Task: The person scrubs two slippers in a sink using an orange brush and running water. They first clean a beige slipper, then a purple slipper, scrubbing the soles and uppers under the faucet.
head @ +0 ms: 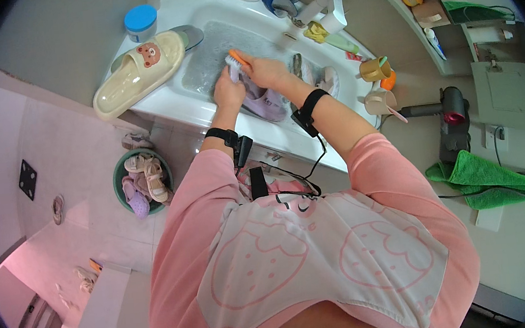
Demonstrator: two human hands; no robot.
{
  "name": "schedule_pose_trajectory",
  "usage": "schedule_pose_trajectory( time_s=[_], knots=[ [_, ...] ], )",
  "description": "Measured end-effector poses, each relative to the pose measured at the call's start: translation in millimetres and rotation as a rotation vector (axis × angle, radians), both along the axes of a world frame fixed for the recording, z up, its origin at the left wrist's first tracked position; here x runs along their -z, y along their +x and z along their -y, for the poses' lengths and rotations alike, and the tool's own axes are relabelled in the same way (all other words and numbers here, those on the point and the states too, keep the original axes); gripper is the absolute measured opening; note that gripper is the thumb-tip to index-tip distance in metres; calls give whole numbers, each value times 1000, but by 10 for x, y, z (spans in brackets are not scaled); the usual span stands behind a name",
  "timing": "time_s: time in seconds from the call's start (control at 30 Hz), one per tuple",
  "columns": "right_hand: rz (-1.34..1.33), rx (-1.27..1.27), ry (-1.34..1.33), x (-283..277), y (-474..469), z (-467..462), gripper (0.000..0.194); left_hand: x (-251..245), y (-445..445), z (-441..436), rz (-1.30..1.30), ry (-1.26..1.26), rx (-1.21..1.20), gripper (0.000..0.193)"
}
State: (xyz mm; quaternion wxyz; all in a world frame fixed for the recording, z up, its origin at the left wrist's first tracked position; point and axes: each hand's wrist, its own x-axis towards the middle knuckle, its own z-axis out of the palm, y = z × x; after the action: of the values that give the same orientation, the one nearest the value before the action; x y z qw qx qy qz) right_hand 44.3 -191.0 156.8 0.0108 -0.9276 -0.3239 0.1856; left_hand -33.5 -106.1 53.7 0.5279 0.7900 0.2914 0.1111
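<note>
My right hand (266, 71) grips an orange-backed scrub brush (238, 57) with white bristles over the sink. Its bristles are against a pale purple shoe (263, 104), at a strap or edge that my left hand (229, 89) holds. The shoe's body hangs at the near side of the basin, below my right hand. Cloudy, sudsy water (209, 64) fills the white sink (179, 103). Right of my right wrist, more light-coloured shoes (329, 81) lie in the basin, partly hidden by my forearm.
A cream slipper with a bear face (127, 84) lies on the sink's left rim beside a blue-lidded jar (140, 23). Bottles, a white faucet (333, 10) and cups (375, 69) line the back and right. A green tub of shoes (117, 179) stands on the floor.
</note>
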Motion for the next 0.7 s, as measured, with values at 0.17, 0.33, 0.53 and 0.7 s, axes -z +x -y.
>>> schedule_pose_trajectory(
  time_s=[0.17, 0.33, 0.53, 0.7],
  knots=[
    [-11, -21, -29, 132, 266, 188, 53, -50, -22, -42, 107, -173, -27, 58],
    [-58, 18, -120, 343, 567, 523, 53, -137, -48, -134, 182, -672, -41, 54],
    [-210, -8, -153, 1063, 1050, 724, 45, -96, -55, -169, 101, -787, -92, 46],
    [-341, 178, -58, 1394, 1180, 762, 60, -48, -95, -166, 100, -740, -39, 46]
  ],
)
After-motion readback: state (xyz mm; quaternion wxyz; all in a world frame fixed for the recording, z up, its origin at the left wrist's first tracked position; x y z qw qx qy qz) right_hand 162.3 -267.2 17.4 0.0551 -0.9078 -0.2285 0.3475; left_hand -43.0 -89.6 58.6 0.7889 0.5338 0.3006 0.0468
